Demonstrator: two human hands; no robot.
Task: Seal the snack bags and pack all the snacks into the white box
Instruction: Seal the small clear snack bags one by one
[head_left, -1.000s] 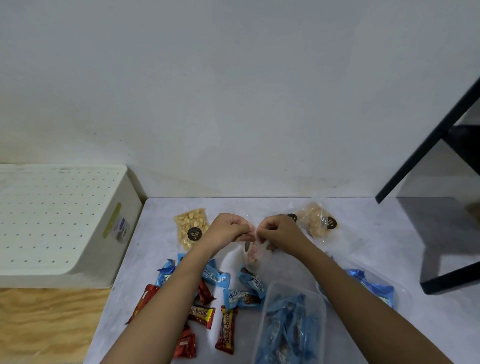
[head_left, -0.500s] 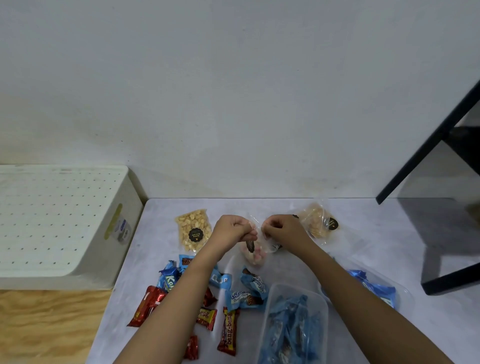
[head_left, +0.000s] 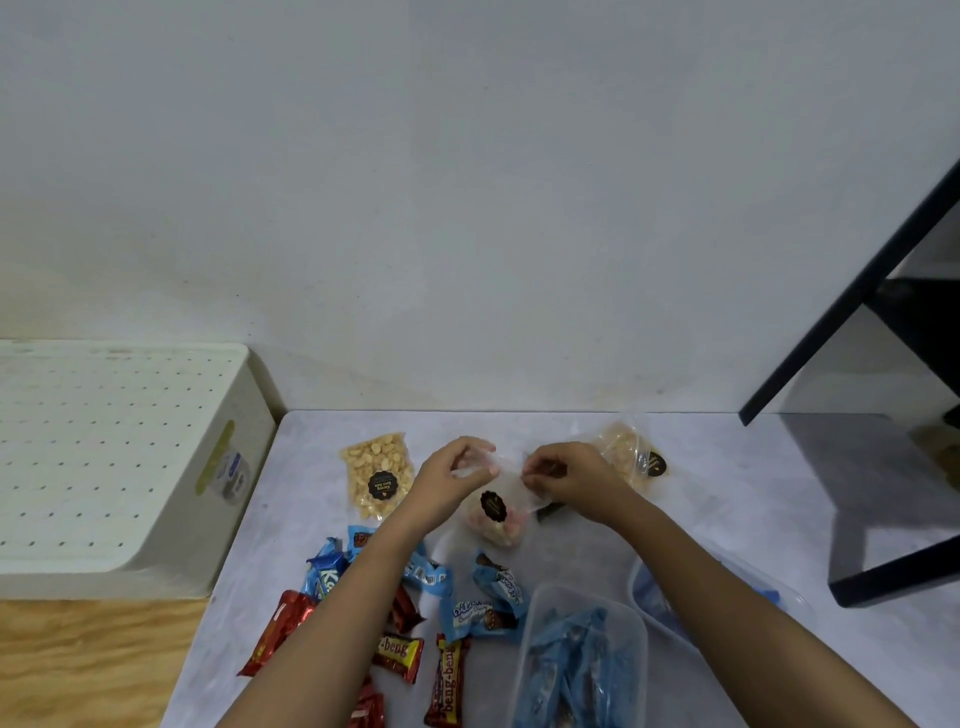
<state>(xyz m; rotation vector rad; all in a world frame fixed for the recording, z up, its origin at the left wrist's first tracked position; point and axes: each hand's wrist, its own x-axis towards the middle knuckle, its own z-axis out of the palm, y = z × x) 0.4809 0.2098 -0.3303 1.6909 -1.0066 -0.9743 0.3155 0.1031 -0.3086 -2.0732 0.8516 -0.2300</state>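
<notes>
The white box (head_left: 119, 457) sits far left, beside the worktop (head_left: 727, 493). A bag of nuts (head_left: 378, 480) lies flat next to the left hand (head_left: 452, 478). Both hands hold a small clear snack bag (head_left: 496, 514) over the worktop. The fingers of the left hand and right hand (head_left: 576, 480) pinch its top edge. Another snack bag (head_left: 628, 452) lies just behind the right hand.

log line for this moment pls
step: sealing clear snack bag | left hand: pinches bag top | right hand: pinches bag top | wrapped bars: loose on table | white box: left of table
</notes>
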